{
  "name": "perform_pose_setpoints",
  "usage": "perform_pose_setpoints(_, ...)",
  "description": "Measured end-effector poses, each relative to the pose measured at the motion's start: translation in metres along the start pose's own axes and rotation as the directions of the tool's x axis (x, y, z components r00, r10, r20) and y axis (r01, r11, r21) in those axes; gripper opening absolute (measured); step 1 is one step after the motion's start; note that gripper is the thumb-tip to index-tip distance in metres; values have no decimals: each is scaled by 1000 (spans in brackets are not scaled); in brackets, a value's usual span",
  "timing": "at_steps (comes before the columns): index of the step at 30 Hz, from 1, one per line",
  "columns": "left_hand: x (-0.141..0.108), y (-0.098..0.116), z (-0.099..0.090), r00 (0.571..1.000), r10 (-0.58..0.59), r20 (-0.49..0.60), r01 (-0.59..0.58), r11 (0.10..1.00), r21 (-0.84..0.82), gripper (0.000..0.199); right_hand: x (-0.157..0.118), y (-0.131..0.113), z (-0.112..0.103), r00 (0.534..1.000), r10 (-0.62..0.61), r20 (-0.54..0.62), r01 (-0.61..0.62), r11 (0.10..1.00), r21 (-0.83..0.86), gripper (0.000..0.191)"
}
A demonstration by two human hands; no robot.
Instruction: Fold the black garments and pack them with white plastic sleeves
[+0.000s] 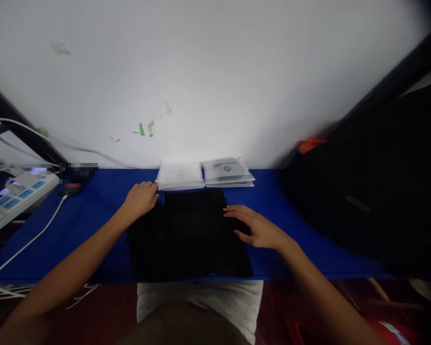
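A piece of black cloth (192, 239), perhaps a garment, lies spread on the blue table in front of me, with a narrower part reaching toward the wall. My left hand (141, 199) rests at its far left corner, palm down, fingers slightly bent and holding nothing I can see. Over the cloth's right edge is my right hand (256, 227), open, with thumb and fingers apart. Just beyond the cloth lie white plastic packets (181, 175) and, to their right, a stack of printed translucent bags (227, 171).
A large black heap (373, 191) takes up the table's right side, an orange bit (311, 144) at its top. On the left are a white power strip (21, 196), cables and a dark blurred-out device (79, 179). A white wall (215, 86) stands behind the blue tabletop (104, 211).
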State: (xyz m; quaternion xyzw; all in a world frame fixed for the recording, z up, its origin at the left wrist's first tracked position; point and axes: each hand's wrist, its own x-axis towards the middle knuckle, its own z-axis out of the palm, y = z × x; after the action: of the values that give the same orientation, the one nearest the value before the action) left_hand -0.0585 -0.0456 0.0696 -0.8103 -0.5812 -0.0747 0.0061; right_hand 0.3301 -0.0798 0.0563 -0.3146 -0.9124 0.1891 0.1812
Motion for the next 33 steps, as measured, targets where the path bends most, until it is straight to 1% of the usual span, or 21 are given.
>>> perform_pose_setpoints(2, -16, 9, -8, 991, 135, -8, -135, 988, -71, 17, 1, 3, 1, 1000, 4, 2, -4, 1000, 8, 50)
perform_pose_setpoints(4, -32, 20, -13, 954, 299, 10, -293, 941, -171, 22, 3, 7, 3, 1000, 0, -2, 0, 1000, 13, 49)
perform_pose_setpoints(5, -40, 24, -15, 932, 360, 37, -345, 916, -207, 26, 4, 8, 4, 1000, -1, -9, 1, 1000, 13, 47)
perform_pose_setpoints(7, -51, 28, -17, 904, 411, 117, -377, 897, -232, 40, 8, 12, 5, 1000, 1, -26, -1, 1000, 7, 39)
perform_pose_setpoints(9, -58, 27, -16, 900, 402, 167, -361, 904, -229, 54, 11, 15, 6, 999, 2, -43, -2, 1000, -2, 30)
perform_pose_setpoints(10, -60, 26, -15, 906, 387, 173, -346, 911, -225, 57, 12, 16, 6, 999, 0, -51, 0, 1000, -8, 27)
perform_pose_setpoints(13, -62, 29, -10, 926, 351, 140, -318, 924, -212, 55, 18, 19, 7, 997, 13, -79, -16, 999, -32, 23)
perform_pose_setpoints(15, -60, 37, -5, 927, 360, 105, -336, 921, -196, 54, 23, 20, 8, 995, 33, -96, -38, 998, -56, 21)
perform_pose_setpoints(16, -57, 41, -3, 922, 377, 91, -356, 915, -189, 50, 27, 21, 8, 994, 42, -105, -49, 997, -67, 20)
perform_pose_setpoints(18, -48, 49, 0, 911, 405, 72, -389, 905, -175, 31, 36, 24, 10, 990, 59, -130, -70, 994, -81, 19)
perform_pose_setpoints(19, -42, 51, 2, 915, 398, 64, -384, 909, -164, 22, 41, 27, 10, 986, 81, -148, -94, 992, -88, 19)
perform_pose_setpoints(20, -34, 51, 2, 928, 369, 54, -358, 922, -148, 18, 47, 30, 11, 979, 114, -172, -132, 987, -96, 18)
perform_pose_setpoints(21, -27, 49, 2, 949, 314, 37, -307, 944, -122, 17, 53, 34, 12, 968, 154, -200, -177, 978, -106, 16)
perform_pose_setpoints(23, -13, 41, 0, 987, 161, -20, -162, 985, -57, 18, 65, 42, 13, 936, 238, -258, -277, 953, -124, 15)
perform_pose_setpoints(25, -6, 28, -4, 995, 50, -82, -54, 998, -44, 19, 72, 48, 14, 904, 294, -310, -347, 928, -132, 18)
perform_pose_setpoints(26, -6, 22, -6, 994, 33, -102, -42, 995, -85, 19, 73, 49, 15, 891, 307, -335, -366, 921, -131, 21)
perform_pose_setpoints(28, -13, 9, -11, 992, 75, -106, -98, 968, -233, 21, 71, 45, 18, 869, 298, -396, -377, 916, -138, 26)
perform_pose_setpoints(30, -28, -1, -14, 983, 171, -63, -182, 915, -361, 24, 65, 34, 20, 871, 236, -432, -334, 928, -167, 27)
perform_pose_setpoints(32, -44, -10, -15, 968, 247, 28, -217, 893, -395, 32, 56, 21, 21, 903, 149, -402, -247, 947, -204, 24)
perform_pose_setpoints(33, -51, -15, -14, 963, 258, 75, -209, 895, -394, 35, 53, 14, 22, 927, 107, -358, -193, 958, -213, 23)
